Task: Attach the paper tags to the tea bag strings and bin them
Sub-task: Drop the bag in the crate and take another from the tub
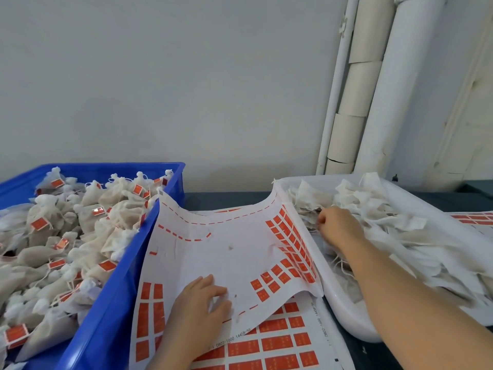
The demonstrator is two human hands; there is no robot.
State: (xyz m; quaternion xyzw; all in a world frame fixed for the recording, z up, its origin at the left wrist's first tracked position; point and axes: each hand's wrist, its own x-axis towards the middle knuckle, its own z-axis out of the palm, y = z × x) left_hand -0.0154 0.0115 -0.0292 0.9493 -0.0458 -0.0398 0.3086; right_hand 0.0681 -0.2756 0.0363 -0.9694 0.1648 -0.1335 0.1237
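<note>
1. We see the left hand [198, 308] near centre, lying on the top tag sheet [240, 252]. Its fingers are loosely bent with the tips on the paper, and it grips nothing.
2. The right hand [337, 227] reaches into the white tray [336, 303] on the right. Its fingers are curled down among the plain tea bags [386, 217], and we cannot tell whether it has hold of one.
3. The top tag sheet is mostly peeled. Its left edge curls up against the blue bin [112, 303] and its right edge against the white tray. Orange tags [288, 231] remain along its right side and near-left corner.
4. A fuller tag sheet [280, 343] lies under it, near us, with rows of orange tags.
5. The blue bin on the left is heaped with tagged tea bags [66, 236], each with an orange tag on its string.
6. The plain tea bags fill the white tray, with loose strings showing near the wrist.
7. Another tag sheet [472, 218] pokes out at far right, beyond the tray.
8. The dark table [226, 200] shows between bin and tray at the far side.
9. White pipes [394, 89] stand against the wall [160, 76] at far right.
</note>
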